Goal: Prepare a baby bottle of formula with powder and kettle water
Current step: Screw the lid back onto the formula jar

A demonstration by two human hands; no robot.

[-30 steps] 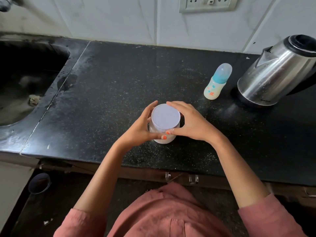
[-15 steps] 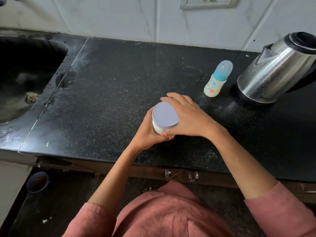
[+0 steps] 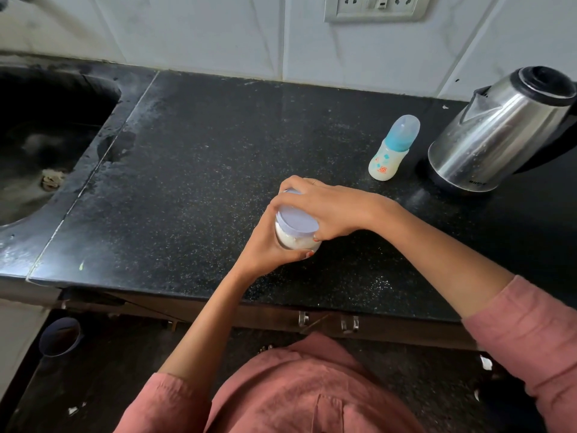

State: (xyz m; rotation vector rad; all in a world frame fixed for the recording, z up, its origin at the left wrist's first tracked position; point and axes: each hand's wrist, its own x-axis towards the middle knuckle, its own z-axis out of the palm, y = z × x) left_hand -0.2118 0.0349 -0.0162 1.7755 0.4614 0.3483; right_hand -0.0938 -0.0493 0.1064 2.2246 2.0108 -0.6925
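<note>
Fingers [image 3: 292, 184] of the right hand [image 3: 327, 210] are curled over the pale lilac lid [image 3: 296, 225], clamped on its rim from the far side w/ the thumb on the near side. It's a twist grip, prob. to unscrew. Fingers [image 3: 304, 255] of the left hand [image 3: 268, 242] wrap round the clear jar [image 3: 295, 242] below the lid, holding the body so it can't spin w/ the cap. White powder shows through the clear wall, so this looks like the formula.

Jar is tilted, lid leaning toward the person, over the middle of the dark speckled surface [image 3: 203, 182], nearer its front edge. Its base is hidden by the left hand, so can't tell if it touches. The tilt likely gives the wrists a better angle and keeps the lid in sight.

Baby bottle [image 3: 390, 151], cap on, stands upright toward the back right of the surface, just beside the steel kettle [image 3: 499, 132] at the right edge, not touching it. Makes sense: both are parked out of the way but w/in reach for the next steps, i.e. powder in, then water. Sink [image 3: 46, 135] lies off the left edge, well apart.

Judgement: early in the task, w/ the lid not yet off, bottle capped, nothing dosed. Risk: if the lid lets go suddenly w/ the jar tilted, powder could spill, so better to level it before it opens.
</note>
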